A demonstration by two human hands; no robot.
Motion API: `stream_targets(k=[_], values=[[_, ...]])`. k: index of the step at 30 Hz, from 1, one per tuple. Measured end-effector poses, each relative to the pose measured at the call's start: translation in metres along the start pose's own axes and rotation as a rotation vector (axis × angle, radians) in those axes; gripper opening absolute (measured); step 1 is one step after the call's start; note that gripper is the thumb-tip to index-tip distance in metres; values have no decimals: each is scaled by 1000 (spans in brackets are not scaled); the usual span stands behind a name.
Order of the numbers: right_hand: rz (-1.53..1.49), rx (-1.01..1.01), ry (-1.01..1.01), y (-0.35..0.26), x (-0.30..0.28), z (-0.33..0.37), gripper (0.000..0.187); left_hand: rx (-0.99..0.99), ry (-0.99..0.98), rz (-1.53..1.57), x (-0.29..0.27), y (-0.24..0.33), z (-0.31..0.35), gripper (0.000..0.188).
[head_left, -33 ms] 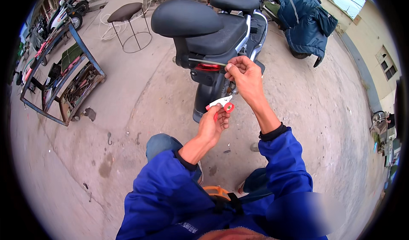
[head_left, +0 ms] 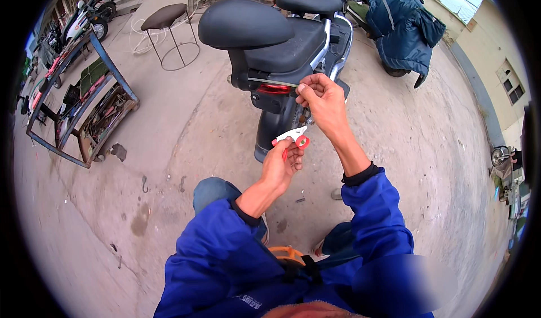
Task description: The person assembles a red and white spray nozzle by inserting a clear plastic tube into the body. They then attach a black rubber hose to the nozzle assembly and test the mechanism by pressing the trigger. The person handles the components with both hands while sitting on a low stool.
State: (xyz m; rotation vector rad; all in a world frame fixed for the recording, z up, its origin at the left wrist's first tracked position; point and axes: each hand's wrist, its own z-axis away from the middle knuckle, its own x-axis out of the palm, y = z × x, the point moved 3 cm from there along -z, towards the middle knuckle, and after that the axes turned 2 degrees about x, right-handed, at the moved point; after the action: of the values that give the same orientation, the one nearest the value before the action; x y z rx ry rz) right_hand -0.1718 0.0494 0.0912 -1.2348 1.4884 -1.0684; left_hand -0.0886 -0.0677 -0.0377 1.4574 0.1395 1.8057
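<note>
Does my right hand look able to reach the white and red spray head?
Probably yes: your right hand is near the spray head in your left hand, with nothing seen between them, though the right hand pinches a thin pale tube that it may have to release first.

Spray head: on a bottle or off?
Off: the left hand holds the spray head, its red collar turned toward the camera with no bottle attached.

We see a white-and-red sprayer head [head_left: 290, 135], a pale rod [head_left: 271, 82], a black scooter seat [head_left: 273, 48], a red tail light [head_left: 276, 89], a brown stool top [head_left: 164, 17] and our plain blue sleeves [head_left: 214, 242] with black cuffs [head_left: 360, 175].
</note>
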Motion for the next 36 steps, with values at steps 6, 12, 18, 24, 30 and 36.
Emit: stream_targets(k=[6,12,18,24,30,36], values=[[22,32,-61,2,10,4,15,-1,-36,15,3,0,0,32],[43,50,-86,-3,14,7,15,3,-37,19,0,1,-1,31],[26,49,-122,0,20,8,18,5,-36,14,1,3,1,30],[52,56,-128,0,21,11,20,10,-47,5,2,3,0,30],[58,57,-128,-1,21,13,29,13,-41,15,2,3,1,30],[20,22,-66,-2,9,15,41,13,-20,11,4,2,2,32]])
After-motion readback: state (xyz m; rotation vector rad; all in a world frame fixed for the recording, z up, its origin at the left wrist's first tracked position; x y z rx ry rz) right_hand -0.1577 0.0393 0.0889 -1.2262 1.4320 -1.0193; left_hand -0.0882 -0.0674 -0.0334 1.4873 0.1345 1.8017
